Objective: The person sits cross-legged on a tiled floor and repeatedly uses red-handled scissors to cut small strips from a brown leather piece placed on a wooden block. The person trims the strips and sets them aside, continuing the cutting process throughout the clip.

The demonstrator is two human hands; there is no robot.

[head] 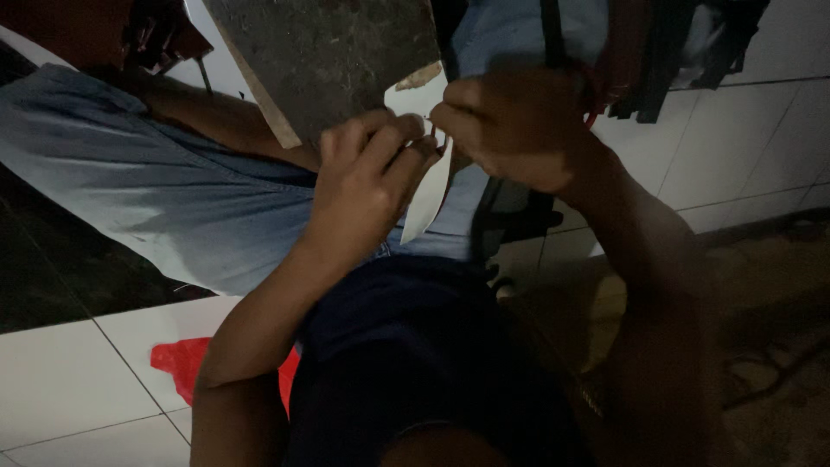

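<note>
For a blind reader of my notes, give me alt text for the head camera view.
In dim light, a left hand and right hand meet at a thin pale curved strip, pinched beside a rough brown board. Behind lie light blue fabric, white floor tiles and a red scrap.

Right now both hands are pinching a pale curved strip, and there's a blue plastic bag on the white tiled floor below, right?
Not quite: the bag is red, not blue, as the head view shows. The left hand and right hand do meet at the pale curved strip, above the white tiled floor.
</note>
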